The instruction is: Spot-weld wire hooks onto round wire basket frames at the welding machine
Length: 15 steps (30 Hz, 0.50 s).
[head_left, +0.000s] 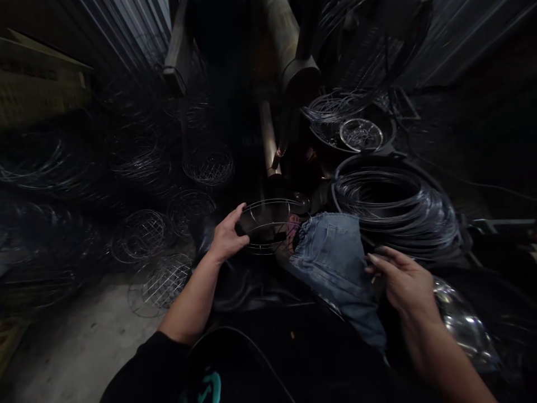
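My left hand grips the left side of a round wire frame, made of thin rings joined by short upright wires. The frame is tilted in front of me, below a brass-coloured rod and a thick metal cylinder. To the right, my right hand hovers with thumb and fingers pinched together; whatever is between the fingertips is too small and dark to make out. Blue denim cloth lies between the two hands, its frayed edge close to the frame.
A black tub full of wire rings stands at the right. Behind it, a round bowl holds small wire pieces. A shiny metal bowl sits beside my right forearm. Wire racks and stacked rings crowd the left.
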{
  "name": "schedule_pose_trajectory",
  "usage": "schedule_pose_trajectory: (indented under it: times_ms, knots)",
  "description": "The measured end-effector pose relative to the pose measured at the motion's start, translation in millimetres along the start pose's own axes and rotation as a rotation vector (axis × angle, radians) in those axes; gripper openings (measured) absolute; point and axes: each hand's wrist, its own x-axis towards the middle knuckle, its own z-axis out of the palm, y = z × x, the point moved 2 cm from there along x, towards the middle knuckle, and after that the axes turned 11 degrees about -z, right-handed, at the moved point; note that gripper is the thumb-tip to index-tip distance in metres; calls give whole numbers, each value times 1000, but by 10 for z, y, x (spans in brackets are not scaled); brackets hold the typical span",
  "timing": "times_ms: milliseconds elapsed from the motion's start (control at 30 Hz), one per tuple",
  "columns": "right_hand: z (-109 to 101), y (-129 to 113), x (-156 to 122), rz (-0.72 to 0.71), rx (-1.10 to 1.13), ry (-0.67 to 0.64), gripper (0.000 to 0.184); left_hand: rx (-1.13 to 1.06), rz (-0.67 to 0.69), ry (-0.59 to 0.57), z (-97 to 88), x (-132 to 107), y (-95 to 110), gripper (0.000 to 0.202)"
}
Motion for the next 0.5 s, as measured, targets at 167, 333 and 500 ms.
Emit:
schedule_pose_trajectory:
  times_ms: [167, 333, 500]
  knots:
    - [175, -16, -23, -34, -16, -93, 52, -20, 63, 50, 91, -19, -57, 80]
    - [307, -96, -31, -73, -40, -185, 52, 19, 61, 106, 98, -75, -26, 75]
    - [293, -95, -39, -69, -47, -188, 55, 15, 49, 93, 61, -123, -49, 75]
